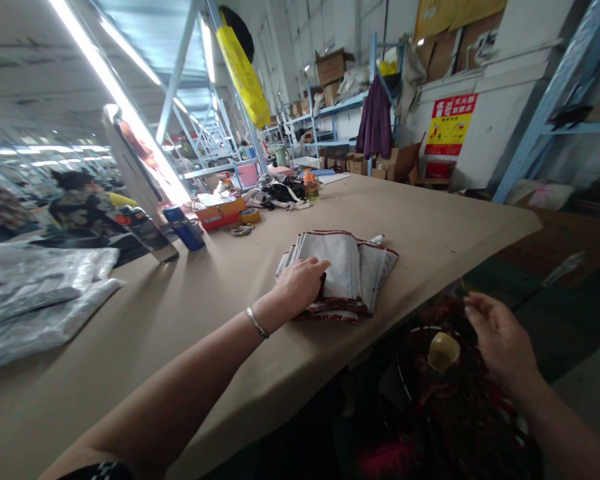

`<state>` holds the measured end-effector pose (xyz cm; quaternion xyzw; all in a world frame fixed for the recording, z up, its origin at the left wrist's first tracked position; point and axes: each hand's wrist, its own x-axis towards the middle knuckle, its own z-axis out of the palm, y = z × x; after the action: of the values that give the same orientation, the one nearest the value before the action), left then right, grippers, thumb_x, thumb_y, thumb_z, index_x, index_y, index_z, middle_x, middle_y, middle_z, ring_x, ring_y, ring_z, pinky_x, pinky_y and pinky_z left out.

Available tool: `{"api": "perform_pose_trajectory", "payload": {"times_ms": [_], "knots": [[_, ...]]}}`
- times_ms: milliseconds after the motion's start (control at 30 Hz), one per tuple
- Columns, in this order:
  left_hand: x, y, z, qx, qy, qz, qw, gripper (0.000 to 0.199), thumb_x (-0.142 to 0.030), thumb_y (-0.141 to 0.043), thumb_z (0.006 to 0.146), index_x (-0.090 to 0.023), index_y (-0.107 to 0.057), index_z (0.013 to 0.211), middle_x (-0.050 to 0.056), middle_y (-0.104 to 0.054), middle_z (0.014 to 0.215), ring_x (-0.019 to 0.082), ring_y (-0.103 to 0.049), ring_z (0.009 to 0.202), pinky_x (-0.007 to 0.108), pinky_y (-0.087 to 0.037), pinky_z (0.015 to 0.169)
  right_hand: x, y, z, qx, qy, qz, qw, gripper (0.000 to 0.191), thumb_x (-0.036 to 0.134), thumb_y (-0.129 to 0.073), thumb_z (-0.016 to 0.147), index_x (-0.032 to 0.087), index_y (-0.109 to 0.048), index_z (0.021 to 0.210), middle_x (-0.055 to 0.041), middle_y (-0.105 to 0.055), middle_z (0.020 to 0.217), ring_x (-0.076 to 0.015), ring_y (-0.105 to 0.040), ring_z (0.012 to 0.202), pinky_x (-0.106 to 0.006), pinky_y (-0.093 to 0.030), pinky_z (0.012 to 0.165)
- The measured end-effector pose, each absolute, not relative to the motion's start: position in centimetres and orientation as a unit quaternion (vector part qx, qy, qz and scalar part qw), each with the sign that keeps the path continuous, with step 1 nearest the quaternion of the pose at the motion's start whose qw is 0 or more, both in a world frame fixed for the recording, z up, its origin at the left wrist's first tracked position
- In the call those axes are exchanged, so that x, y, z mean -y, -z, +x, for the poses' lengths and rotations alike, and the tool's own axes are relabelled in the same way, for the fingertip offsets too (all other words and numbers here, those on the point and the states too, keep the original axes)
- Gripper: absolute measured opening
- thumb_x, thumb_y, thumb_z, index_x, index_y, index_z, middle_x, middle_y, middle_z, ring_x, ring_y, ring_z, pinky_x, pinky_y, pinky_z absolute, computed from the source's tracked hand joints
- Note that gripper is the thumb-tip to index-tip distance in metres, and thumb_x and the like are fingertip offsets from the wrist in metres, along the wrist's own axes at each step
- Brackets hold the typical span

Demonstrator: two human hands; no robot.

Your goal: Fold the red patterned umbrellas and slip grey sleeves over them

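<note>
A stack of light grey fabric pieces [337, 267] with dark red edging lies near the table's edge. My left hand [303, 283] rests on the stack's near left side, fingers curled, thumb pointing right. A small dark thing shows under its fingertips, too hidden to name. Off the table's edge, my right hand [497, 330] hangs above a dark round container [403, 377] full of dark red scraps. Its thumb and fingers are pressed together at a small dark bit I cannot make out. A yellowish cup-like piece [443, 351] lies among the scraps.
Brown paper covers the table [220, 287]. A blue bottle [185, 229], a dark flask [150, 233], a yellow tape roll [250, 216] and an orange box [220, 213] stand beyond. Plastic-wrapped goods [40, 293] lie left. A person [83, 207] sits farther back.
</note>
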<state>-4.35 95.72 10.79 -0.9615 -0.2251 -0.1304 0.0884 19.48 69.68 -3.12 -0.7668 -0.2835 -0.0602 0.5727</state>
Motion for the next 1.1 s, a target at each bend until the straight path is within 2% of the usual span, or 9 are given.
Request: {"api": "perform_pose_trajectory", "payload": {"times_ms": [167,400,533,600,700,833,900,1033,1100], "knots": [[-94.9,-12.4,-4.6,0.241,0.168,-0.95,0.105,0.021,-0.022,-0.042,0.086,-0.022,-0.063,0.084,0.003,-0.063,0.087,0.018,-0.061,0.08,0.027,-0.041,0.065,-78.2,-10.4,9.3,0.623,0.12,-0.671,0.384,0.039,0.039,-0.05,0.086,0.014,-0.056,0.115,-0.0118,-0.061,0.113,-0.0252,-0.054,0.109,-0.04,-0.041,0.098],[-93.4,-14.2,-7.4,0.254,0.222,-0.938,0.085,0.022,-0.021,-0.042,0.085,-0.023,-0.063,0.085,0.001,-0.063,0.085,0.017,-0.06,0.078,0.027,-0.041,0.067,-85.5,-11.0,6.4,0.627,0.11,-0.742,0.208,0.029,0.022,-0.04,0.089,0.016,-0.057,0.111,-0.0135,-0.061,0.11,-0.0243,-0.057,0.101,-0.036,-0.044,0.083],[-93.2,-12.4,-8.9,0.272,0.265,-0.924,0.041,0.019,-0.018,-0.045,0.08,-0.022,-0.062,0.087,0.003,-0.062,0.092,0.017,-0.059,0.08,0.028,-0.042,0.069,-83.3,-11.5,9.4,0.566,0.115,-0.805,0.139,0.029,0.014,-0.037,0.088,0.017,-0.06,0.104,-0.0126,-0.068,0.091,-0.0235,-0.065,0.084,-0.031,-0.042,0.069],[-92.8,-10.7,-8.8,0.302,0.295,-0.905,-0.051,0.014,-0.017,-0.049,0.075,-0.021,-0.06,0.083,0.002,-0.061,0.081,0.017,-0.058,0.072,0.028,-0.043,0.065,-81.2,-11.5,9.9,0.531,0.126,-0.823,0.16,0.026,0.019,-0.044,0.086,0.018,-0.058,0.107,-0.0106,-0.069,0.084,-0.0246,-0.066,0.081,-0.031,-0.04,0.066],[-90.8,-8.9,-7.7,0.329,0.372,-0.78,-0.381,0.005,-0.02,-0.051,0.073,-0.019,-0.053,0.077,-0.003,-0.051,0.059,0.014,-0.052,0.053,0.024,-0.042,0.05,-77.9,-10.2,8.9,0.54,0.14,-0.803,0.211,0.022,0.02,-0.05,0.083,0.019,-0.056,0.104,-0.0084,-0.069,0.085,-0.0241,-0.066,0.082,-0.029,-0.039,0.065],[-85.8,-9.3,-6.4,0.214,0.428,-0.483,-0.733,0.023,-0.028,-0.065,0.07,-0.02,-0.049,0.085,-0.003,-0.057,0.07,0.012,-0.058,0.059,0.023,-0.05,0.051,-73.9,-6.5,7.1,0.559,0.084,-0.795,0.222,0.019,0.014,-0.044,0.083,0.019,-0.059,0.093,-0.0077,-0.068,0.076,-0.023,-0.065,0.071,-0.03,-0.038,0.06],[-83.6,-9.3,-6.3,0.189,0.379,-0.414,-0.805,0.03,-0.027,-0.073,0.067,-0.019,-0.05,0.085,-0.002,-0.059,0.073,0.011,-0.059,0.063,0.023,-0.052,0.056,-72.1,-4.8,6.9,0.544,0.001,-0.78,0.309,0.019,0.017,-0.043,0.083,0.02,-0.061,0.085,-0.0061,-0.067,0.073,-0.0226,-0.063,0.069,-0.031,-0.04,0.06],[-81.1,-6.0,-6.4,0.211,0.227,-0.48,-0.82,0.027,-0.033,-0.074,0.07,-0.016,-0.056,0.078,0.0,-0.058,0.064,0.009,-0.053,0.053,0.019,-0.044,0.049,-68.7,-2.4,6.8,0.37,-0.301,-0.627,0.616,0.025,0.043,-0.048,0.083,0.024,-0.064,0.081,-0.0028,-0.062,0.069,-0.0208,-0.059,0.068,-0.033,-0.048,0.064],[-80.2,-3.7,-6.7,0.197,0.088,-0.544,-0.811,0.032,-0.039,-0.073,0.072,-0.013,-0.056,0.066,0.0,-0.053,0.055,0.007,-0.044,0.045,0.017,-0.036,0.043,-67.2,-1.2,5.8,0.271,-0.403,-0.56,0.671,0.038,0.055,-0.045,0.082,0.023,-0.065,0.08,-0.0028,-0.06,0.063,-0.0195,-0.058,0.06,-0.033,-0.05,0.057]]}}
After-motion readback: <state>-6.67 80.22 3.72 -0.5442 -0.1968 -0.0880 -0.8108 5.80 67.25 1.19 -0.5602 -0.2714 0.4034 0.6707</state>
